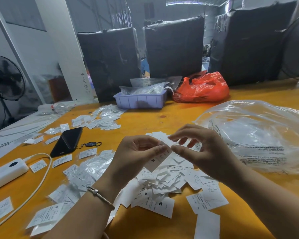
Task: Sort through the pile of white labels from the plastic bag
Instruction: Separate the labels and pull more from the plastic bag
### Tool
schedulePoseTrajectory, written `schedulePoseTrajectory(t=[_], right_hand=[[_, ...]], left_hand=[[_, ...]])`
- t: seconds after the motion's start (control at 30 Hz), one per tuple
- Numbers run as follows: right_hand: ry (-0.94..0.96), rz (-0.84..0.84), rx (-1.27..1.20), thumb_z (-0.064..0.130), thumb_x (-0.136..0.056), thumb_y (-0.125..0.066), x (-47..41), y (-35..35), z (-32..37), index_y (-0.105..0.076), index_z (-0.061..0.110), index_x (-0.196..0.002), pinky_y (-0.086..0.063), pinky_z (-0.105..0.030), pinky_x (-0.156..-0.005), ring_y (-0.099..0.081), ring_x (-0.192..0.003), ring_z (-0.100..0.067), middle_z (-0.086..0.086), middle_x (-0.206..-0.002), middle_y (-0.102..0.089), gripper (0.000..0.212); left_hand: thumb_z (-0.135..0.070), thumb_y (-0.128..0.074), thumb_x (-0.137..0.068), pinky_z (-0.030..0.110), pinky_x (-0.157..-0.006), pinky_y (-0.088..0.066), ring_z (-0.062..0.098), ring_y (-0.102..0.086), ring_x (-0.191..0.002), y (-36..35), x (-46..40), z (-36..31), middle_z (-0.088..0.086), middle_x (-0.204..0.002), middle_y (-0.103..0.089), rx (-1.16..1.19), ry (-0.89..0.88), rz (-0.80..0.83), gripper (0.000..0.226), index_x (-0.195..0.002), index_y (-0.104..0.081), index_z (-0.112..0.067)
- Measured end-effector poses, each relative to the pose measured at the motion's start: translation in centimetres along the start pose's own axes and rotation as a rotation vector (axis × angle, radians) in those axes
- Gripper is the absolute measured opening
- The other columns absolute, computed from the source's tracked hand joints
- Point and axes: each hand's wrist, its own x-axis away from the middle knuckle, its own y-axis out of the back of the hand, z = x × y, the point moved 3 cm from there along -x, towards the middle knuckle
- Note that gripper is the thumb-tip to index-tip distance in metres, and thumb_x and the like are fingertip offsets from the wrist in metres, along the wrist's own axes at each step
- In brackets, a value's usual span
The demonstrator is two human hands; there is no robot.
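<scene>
A loose pile of white labels (169,183) printed with size letters lies on the yellow table, right under my hands. My left hand (136,156) pinches a small stack of labels (156,161) with an M showing on the front one. My right hand (202,150) meets it from the right, thumb and forefinger closed on the top edge of that same stack. The big clear plastic bag (259,135) lies crumpled to the right of my right hand. Labels in clear sleeves (91,168) spread out left of the pile.
A black phone (67,144) with a key fob, a white power bank (7,173) and its cable lie at the left. A lilac tray (141,100) and a red bag (202,88) sit further back. More labels (100,119) lie scattered behind the phone. Black wrapped bales stand beyond the table.
</scene>
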Motion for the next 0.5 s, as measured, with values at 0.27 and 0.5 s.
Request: schedulePoseTrajectory(t=[0.27,0.5], right_hand=[[-0.242,-0.332,0.487,0.007,-0.083,-0.06,-0.3,2.9,-2.9,-0.072,0.012,-0.081,-0.053,-0.037,-0.061,-0.062,-0.067,-0.021,-0.003,-0.076,-0.07,0.013],[-0.564,-0.168,0.89,0.012,-0.082,-0.058,-0.2,4.7,-5.7,-0.067,0.015,-0.098,-0.036,-0.04,-0.086,-0.054,-0.098,-0.028,-0.006,-0.098,-0.065,0.018]], left_hand=[[-0.009,-0.074,-0.084,0.018,-0.056,-0.052,0.007,-0.066,-0.064,4.0,-0.9,1.2,-0.002,-0.074,-0.074,-0.178,0.239,-0.15,0.006,-0.084,-0.075,-0.014],[-0.012,-0.077,-0.079,0.029,-0.064,-0.052,0.02,-0.068,-0.08,8.1,-1.2,3.0,-0.003,-0.067,-0.074,-0.708,0.537,-0.107,0.019,-0.063,-0.077,-0.021]])
